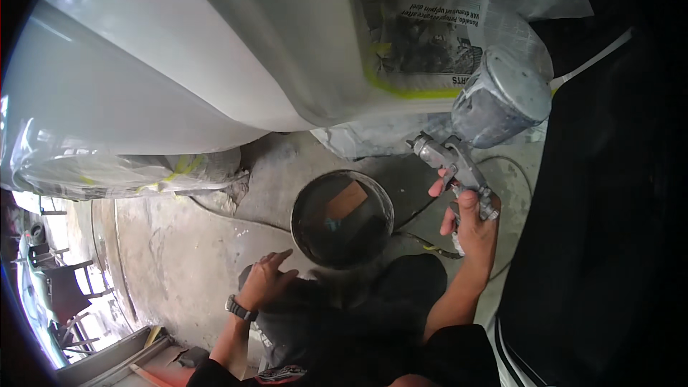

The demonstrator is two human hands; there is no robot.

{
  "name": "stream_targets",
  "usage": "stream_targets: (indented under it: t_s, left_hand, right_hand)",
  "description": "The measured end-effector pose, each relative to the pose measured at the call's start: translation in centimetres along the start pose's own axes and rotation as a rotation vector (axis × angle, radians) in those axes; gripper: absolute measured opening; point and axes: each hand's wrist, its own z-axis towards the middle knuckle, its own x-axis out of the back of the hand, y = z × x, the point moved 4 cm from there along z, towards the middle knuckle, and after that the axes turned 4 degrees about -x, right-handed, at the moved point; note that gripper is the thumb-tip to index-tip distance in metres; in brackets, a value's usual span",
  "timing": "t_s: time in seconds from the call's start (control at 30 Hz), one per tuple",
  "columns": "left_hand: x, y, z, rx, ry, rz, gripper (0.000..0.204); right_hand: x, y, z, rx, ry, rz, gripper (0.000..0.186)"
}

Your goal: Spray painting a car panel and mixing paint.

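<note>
My right hand (474,222) is wrapped round the grip of a metal spray gun (459,160), with fingers by its trigger. A large paint cup (505,97), smeared grey and white, sits on top of the gun. The nozzle points left, toward a pale grey-white car body panel (215,57); I cannot make out any spray. Over my left knee, my left hand (266,279) holds nothing, its fingers stretched out and apart. A dark watch (241,308) is on that wrist.
Masking newspaper (430,36) edged with yellow-green tape (423,93) covers the part beside the panel. A round dark basin (295,218) holding a brown flat piece (346,201) stands between panel and knees. A hose (236,221) crosses the concrete floor (165,244). A dark surface (595,208) rises at right.
</note>
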Motion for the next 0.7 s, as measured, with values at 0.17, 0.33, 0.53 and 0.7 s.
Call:
stream_targets:
  t_s: [0.17, 0.33, 0.53, 0.7]
  left_hand:
    - [-0.1, -2.2, 2.1, 0.006, 0.126, 0.094, 0.056]
    - [-1.1, -2.7, 0.1, 0.127, 0.358, 0.243, 0.060]
    - [-4.5, -3.6, -0.5, 0.088, 0.705, 0.201, 0.074]
    - [-5.2, -5.3, 2.1, 0.078, 0.779, 0.097, 0.070]
  right_hand:
    - [0.4, 3.0, 1.0, 0.086, -0.056, -0.003, 0.072]
    - [-0.8, 4.6, 0.8, 0.152, -0.068, 0.116, 0.075]
    - [-1.9, 3.4, 0.2, 0.210, -0.099, 0.336, 0.067]
    - [-1.6, 2.5, 0.4, 0.275, -0.125, 0.403, 0.069]
